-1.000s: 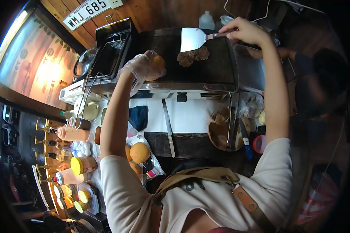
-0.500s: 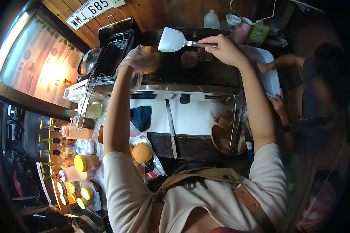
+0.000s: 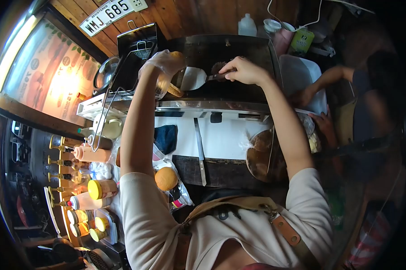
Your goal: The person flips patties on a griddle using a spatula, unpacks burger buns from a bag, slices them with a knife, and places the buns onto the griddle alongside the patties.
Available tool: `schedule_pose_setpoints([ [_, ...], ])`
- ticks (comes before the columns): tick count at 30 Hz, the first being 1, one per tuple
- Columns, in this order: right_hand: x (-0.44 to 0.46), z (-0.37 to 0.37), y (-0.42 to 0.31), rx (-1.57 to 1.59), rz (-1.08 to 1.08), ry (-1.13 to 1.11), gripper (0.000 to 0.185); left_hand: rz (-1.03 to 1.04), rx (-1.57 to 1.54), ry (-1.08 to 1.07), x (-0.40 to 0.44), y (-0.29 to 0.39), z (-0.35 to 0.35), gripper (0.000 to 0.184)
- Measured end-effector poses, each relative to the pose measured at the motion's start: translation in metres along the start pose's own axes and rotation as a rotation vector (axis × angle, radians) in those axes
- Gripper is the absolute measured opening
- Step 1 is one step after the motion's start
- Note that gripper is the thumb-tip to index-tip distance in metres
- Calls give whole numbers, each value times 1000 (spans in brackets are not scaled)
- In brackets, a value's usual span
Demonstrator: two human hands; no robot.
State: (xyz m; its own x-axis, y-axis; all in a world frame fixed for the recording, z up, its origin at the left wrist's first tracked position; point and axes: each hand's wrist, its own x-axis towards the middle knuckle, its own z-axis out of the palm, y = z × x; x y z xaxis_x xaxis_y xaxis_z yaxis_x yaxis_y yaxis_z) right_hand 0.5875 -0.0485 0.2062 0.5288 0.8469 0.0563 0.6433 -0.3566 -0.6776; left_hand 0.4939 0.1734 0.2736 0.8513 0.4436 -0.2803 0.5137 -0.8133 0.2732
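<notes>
My left hand [image 3: 163,64], in a clear plastic glove, is closed around a bun [image 3: 178,56] over the left part of the black griddle [image 3: 198,47]. Below that hand a cut bun half [image 3: 174,90] stands near the griddle's front edge. My right hand [image 3: 245,71] grips the handle of a metal spatula [image 3: 194,78], whose blade lies low over the griddle beside the bun half. A dark patty [image 3: 218,68] shows behind the handle, partly hidden by my right hand.
Another person's hands [image 3: 304,96] are at a white tray [image 3: 318,74] on the right. A knife [image 3: 200,148] lies in front of the griddle, near a bagged bun [image 3: 166,178] and a round wooden board [image 3: 258,164]. Sauce bottles [image 3: 92,154] stand at left.
The spatula has come down from above the griddle to its surface, toward my front. My right hand moved left and lower. The bun in my left hand now shows as separate pieces.
</notes>
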Motion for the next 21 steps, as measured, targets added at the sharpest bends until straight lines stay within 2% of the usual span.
schedule_pose_setpoints([
  [3,15,2,13,36,73,-74,27,-60,111,-1,27,2,-3,58],
  [4,18,0,15,75,61,-85,27,-22,135,-31,7,19,-15,62],
  [5,19,-1,18,114,48,-95,27,115,326,-104,26,20,-13,41],
  [7,23,-3,26,161,34,-102,27,332,759,-169,97,0,11,39],
  [9,24,-6,28,195,60,-89,27,32,360,-26,78,24,6,40],
  [10,25,-6,30,222,54,-76,26,-183,-67,181,78,30,10,38],
  [11,26,-8,33,216,51,-71,26,-16,89,129,79,31,12,39],
  [13,24,-10,30,191,138,-53,25,102,110,203,119,16,32,37],
  [17,27,-7,33,129,170,-39,23,22,50,153,119,-3,35,37],
  [19,37,-2,42,144,151,-26,23,232,257,81,67,-5,35,49],
  [21,43,3,33,109,152,-18,22,147,300,-43,42,-4,51,52],
])
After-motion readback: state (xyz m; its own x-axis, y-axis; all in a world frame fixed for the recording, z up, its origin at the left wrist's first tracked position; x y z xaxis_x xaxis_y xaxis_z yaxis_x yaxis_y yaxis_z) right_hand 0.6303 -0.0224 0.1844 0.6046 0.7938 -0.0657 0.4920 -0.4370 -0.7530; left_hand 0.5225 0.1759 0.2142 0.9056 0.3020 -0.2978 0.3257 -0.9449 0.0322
